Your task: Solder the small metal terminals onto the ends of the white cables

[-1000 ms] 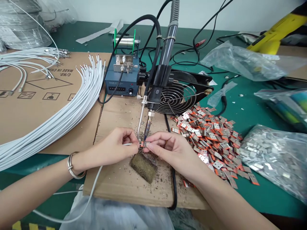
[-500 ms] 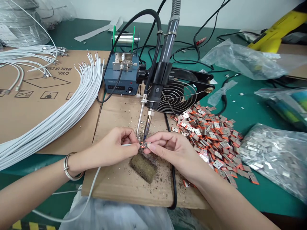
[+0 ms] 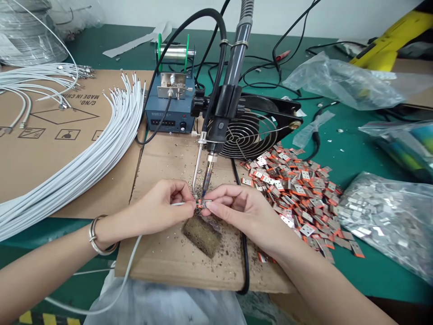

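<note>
My left hand pinches the end of a white cable, which loops down toward the lower left. Between finger and thumb, my right hand grips a small metal and orange connector. Cable end and connector meet under the tip of a soldering iron clamped upright on a stand. A thin metal feed tube comes down beside the iron. Just below my fingertips lies a dirty brown sponge on the cardboard.
A bundle of white cables curves across the left. Behind are a blue solder feeder, a solder spool and a fan. To the right, connectors lie piled beside a plastic bag of metal parts.
</note>
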### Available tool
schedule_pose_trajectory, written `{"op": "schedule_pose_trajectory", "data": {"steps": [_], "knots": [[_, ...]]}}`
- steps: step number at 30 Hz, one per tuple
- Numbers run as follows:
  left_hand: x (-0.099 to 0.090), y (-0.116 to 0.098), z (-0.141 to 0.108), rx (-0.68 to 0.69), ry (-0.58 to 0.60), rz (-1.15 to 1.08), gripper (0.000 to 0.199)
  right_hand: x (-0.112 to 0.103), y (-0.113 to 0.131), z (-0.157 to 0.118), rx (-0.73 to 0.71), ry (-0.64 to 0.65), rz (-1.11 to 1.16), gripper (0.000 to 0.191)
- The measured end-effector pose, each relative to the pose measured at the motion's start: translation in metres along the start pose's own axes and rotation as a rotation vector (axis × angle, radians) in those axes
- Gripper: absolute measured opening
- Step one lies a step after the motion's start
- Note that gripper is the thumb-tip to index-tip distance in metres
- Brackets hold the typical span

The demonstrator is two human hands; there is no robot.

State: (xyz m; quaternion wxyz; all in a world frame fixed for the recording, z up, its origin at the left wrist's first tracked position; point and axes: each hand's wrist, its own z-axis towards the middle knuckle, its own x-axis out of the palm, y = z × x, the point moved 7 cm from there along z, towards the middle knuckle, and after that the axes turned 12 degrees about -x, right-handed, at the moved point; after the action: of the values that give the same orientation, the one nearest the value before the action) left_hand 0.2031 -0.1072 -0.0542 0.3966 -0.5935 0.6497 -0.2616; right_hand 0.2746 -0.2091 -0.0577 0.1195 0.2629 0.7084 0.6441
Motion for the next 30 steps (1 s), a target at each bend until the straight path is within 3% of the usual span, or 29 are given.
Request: {"op": "schedule_pose_trajectory", "data": {"steps": [7,30], "knots": [[0.0005,0.0012,0.0016,0.02,0.025,0.002,0.007,-0.0004,-0.0007,0.0014,0.0,-0.019,-0.054,0.018],[0.001,-0.0034,-0.0023,-0.002,0.061,-0.019,0.01,0.0017,-0.0014,-0.0011,0.008,0.032,0.134,0.01]]}}
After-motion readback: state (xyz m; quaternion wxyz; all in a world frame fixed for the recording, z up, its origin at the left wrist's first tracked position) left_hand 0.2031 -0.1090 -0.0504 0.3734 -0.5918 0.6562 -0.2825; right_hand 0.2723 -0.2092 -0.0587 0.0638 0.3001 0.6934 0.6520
